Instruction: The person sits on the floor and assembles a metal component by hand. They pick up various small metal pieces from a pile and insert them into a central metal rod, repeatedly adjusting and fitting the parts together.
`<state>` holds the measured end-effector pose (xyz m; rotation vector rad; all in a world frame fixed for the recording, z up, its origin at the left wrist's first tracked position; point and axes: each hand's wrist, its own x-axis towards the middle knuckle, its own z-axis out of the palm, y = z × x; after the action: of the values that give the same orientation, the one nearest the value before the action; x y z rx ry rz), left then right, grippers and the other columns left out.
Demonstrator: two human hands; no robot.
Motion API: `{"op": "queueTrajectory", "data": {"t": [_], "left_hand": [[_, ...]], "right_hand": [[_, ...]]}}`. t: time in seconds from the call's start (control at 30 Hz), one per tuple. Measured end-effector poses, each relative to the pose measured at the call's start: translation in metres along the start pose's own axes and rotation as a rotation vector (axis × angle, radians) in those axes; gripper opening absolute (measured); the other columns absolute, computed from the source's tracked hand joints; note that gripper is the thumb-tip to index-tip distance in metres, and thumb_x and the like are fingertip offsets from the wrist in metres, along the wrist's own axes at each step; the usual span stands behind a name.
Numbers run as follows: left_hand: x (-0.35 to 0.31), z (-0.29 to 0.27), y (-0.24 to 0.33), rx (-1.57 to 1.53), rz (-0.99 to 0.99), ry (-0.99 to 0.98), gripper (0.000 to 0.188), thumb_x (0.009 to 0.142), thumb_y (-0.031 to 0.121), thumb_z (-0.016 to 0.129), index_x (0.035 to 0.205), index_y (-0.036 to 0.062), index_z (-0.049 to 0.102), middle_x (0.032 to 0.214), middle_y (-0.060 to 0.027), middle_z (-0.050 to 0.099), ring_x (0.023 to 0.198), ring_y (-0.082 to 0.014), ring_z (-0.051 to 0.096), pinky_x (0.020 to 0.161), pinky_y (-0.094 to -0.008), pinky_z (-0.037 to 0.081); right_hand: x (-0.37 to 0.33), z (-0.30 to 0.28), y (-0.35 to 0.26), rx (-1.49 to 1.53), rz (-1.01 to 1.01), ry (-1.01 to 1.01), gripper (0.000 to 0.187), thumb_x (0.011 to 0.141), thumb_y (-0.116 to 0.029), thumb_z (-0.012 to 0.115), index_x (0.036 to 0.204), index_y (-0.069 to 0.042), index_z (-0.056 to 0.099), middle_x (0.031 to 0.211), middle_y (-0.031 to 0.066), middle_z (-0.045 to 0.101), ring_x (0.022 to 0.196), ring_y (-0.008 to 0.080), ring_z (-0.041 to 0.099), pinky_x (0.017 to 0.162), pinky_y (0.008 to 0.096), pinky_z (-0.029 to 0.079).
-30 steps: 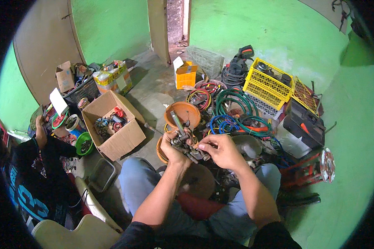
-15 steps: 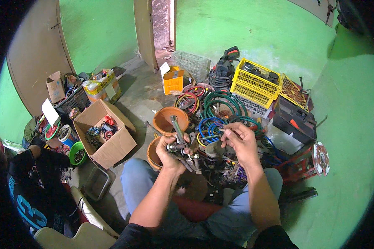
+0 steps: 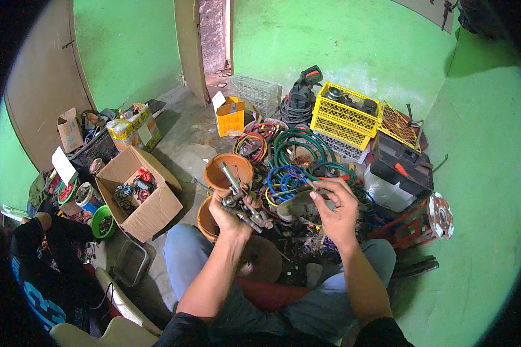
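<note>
My left hand (image 3: 230, 218) is closed round a bundle of metal tools (image 3: 233, 178). One long shiny tube-like piece points up and away, and shorter dark rods stick out toward the right. My right hand (image 3: 338, 213) is raised on the other side, thumb and fingers pinched together. A small thin piece shows at its fingertips, too small to name. Just beyond my left hand are two orange-brown bowls (image 3: 246, 166), one partly hidden by that hand. Under my right hand spreads a heap of small parts and cables, with blue cable (image 3: 283, 173) behind the fingertips.
A cardboard box (image 3: 159, 209) of cables stands on the left, beside a green bowl (image 3: 102, 222) and a grey tray (image 3: 131, 263). Coiled green hose (image 3: 281, 151), yellow crates (image 3: 344, 115) and a black toolbox (image 3: 400, 165) lie beyond. Another person in dark clothing (image 3: 55, 260) sits at left.
The view has shifted slightly. My left hand still grips the metal tools, now turned a little. My right hand has rotated, its fingertips still pinched, and the thin piece shows less.
</note>
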<state>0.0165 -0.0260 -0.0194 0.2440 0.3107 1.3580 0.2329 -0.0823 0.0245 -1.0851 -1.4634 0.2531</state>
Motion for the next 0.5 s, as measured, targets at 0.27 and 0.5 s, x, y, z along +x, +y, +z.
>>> {"op": "queueTrajectory", "data": {"t": [0.27,0.5], "left_hand": [[0.001,0.002,-0.009,-0.017,-0.095,0.077,0.035,0.089,0.034,0.048,0.099,0.0023,0.060,0.070,-0.0084,0.054,0.067,-0.0231,0.052,0.065,-0.0374,0.046],[0.005,-0.008,-0.026,-0.021,-0.149,0.133,0.037,0.093,0.037,0.051,0.097,0.0015,0.059,0.078,-0.0106,0.056,0.073,-0.0257,0.055,0.070,-0.0408,0.050]], "right_hand": [[0.011,-0.011,0.012,-0.195,0.103,-0.024,0.019,0.084,-0.001,0.073,0.102,0.000,0.070,0.092,0.0115,0.073,0.085,0.0198,0.072,0.072,0.0321,0.055],[0.023,-0.023,0.061,-0.308,0.207,-0.183,0.011,0.079,0.001,0.074,0.089,0.003,0.069,0.082,0.0160,0.072,0.078,0.0244,0.072,0.074,0.0344,0.056]]}}
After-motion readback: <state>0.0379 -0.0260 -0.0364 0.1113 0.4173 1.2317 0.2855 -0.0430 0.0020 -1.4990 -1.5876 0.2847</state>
